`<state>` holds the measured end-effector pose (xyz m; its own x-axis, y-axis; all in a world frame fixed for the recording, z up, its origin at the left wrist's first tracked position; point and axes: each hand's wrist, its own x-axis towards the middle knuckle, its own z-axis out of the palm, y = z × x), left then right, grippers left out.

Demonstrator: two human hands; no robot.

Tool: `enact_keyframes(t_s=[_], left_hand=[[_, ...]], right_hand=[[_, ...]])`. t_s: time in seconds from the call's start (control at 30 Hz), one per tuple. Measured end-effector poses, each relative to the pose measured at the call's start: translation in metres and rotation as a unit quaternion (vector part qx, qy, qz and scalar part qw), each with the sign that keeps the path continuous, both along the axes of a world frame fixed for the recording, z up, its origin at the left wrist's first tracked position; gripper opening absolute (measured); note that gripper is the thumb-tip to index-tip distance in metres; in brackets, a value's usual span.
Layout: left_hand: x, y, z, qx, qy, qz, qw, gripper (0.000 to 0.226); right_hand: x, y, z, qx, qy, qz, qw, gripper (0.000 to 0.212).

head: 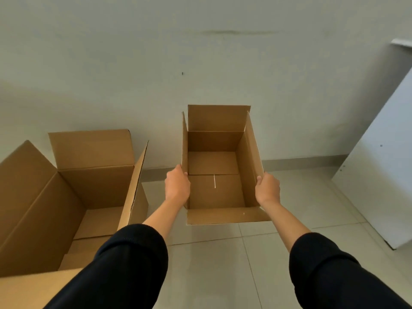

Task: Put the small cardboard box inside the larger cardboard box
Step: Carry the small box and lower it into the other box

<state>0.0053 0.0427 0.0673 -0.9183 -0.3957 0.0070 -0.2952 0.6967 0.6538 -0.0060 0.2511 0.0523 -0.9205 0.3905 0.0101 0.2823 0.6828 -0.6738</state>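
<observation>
At about 8 o'clock in the view stands the larger cardboard box (pixel 66 197), open-topped on the tiled floor (pixel 223 264), its four flaps raised or splayed outward. Its walls are plain brown corrugated board with matte, unprinted faces; the right flap shows a dark, wavy cut edge. Nothing lies inside it but its own folded bottom flaps.

Toward the centre, at roughly 12 o'clock from the forearms, is the small cardboard box (pixel 214 175), also open and empty, of the same brown board. A short strip of pale tape runs across the seam of its bottom flaps. The far and side flaps stand up; the near flap hangs outward toward the viewer. The box is well apart from the larger one, to its right.

The left hand (pixel 177 186) is closed around the small box's left wall, fingers curled over the edge. The right hand (pixel 267 188) clasps the right wall in the same way. Both sleeves are dark knit, pushed up the forearms.

At 3 o'clock a flat white panel (pixel 383 163) leans against the pale wall (pixel 200 52).
</observation>
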Motion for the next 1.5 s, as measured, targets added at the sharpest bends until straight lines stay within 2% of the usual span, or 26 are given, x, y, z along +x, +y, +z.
enact_keyframes(t_s=[0.2,0.43,0.6,0.77,1.0,1.23,1.5], left_hand=[[0.047,-0.011,0.076,-0.030,0.102,0.012,0.994,0.040],[0.078,-0.059,0.156,-0.067,0.197,0.032,0.978,0.035],[0.093,-0.112,0.187,-0.088,0.225,0.064,0.968,0.038],[0.108,-0.165,0.213,-0.095,0.236,0.096,0.962,0.031],[0.121,-0.202,0.256,-0.101,0.277,0.106,0.949,0.034],[0.143,-0.245,0.250,-0.136,0.278,0.131,0.942,0.036],[0.149,-0.305,0.193,-0.184,0.170,0.131,0.959,0.031]], right_hand=[[0.051,-0.017,0.086,-0.026,0.100,0.015,0.995,0.036],[0.082,-0.060,0.153,-0.070,0.173,0.038,0.982,0.037],[0.085,-0.112,0.180,-0.091,0.206,0.067,0.972,0.037],[0.087,-0.165,0.209,-0.094,0.228,0.093,0.965,0.035],[0.097,-0.198,0.254,-0.092,0.271,0.093,0.954,0.036],[0.119,-0.246,0.240,-0.137,0.260,0.125,0.948,0.036],[0.126,-0.298,0.172,-0.178,0.144,0.150,0.962,0.037]])
